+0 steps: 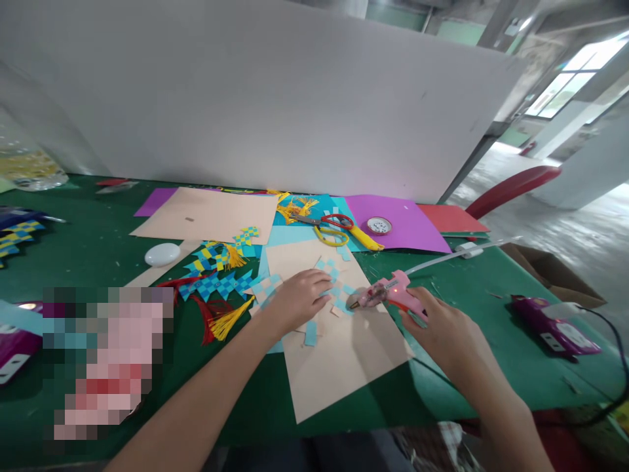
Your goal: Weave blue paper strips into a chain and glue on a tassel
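Observation:
My left hand (297, 300) presses down on a woven piece of blue and beige paper strips (330, 283) that lies on a beige sheet (339, 347). Its fingers are curled over the weave. My right hand (442, 331) grips a pink hot glue gun (388, 293), whose nozzle points left and touches the weave just right of my left fingertips. A small red light glows on the gun. A loose blue strip (310, 333) lies below my left hand.
Finished blue-yellow woven ornaments with tassels (219, 278) lie to the left on the green table (98, 249). Behind are scissors (327, 226), a tape roll (379, 225), purple paper (398, 229), beige card (211, 215), a white oval object (162, 254). A purple device (555, 324) sits right.

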Demonstrator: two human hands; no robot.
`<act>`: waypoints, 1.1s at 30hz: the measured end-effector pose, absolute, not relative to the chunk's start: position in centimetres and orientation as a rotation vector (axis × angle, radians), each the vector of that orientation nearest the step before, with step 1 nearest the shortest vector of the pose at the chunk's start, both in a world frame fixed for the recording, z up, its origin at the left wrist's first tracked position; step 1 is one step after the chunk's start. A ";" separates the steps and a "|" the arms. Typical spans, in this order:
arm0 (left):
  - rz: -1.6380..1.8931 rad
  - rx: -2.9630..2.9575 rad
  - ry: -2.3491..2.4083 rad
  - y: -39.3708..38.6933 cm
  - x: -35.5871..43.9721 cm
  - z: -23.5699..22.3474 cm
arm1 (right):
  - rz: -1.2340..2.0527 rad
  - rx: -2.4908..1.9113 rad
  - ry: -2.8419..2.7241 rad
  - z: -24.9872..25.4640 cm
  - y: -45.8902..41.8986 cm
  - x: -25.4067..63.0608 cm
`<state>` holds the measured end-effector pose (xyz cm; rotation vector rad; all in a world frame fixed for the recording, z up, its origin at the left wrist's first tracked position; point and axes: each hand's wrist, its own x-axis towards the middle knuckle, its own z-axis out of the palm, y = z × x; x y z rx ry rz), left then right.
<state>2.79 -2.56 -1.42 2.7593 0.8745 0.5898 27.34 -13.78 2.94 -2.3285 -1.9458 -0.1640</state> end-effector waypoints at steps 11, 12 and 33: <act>0.585 2.767 0.880 -2.5 2.7 -1.4 | -0.145 -2.258 -1.948 2.6 -13.1 26.3; 0.584 2.768 0.879 -2.5 2.7 -1.4 | -0.146 -2.261 -1.948 2.6 -13.1 26.1; 0.576 2.748 0.885 -2.5 2.8 -1.3 | -0.062 -2.335 -1.977 3.7 -13.6 27.0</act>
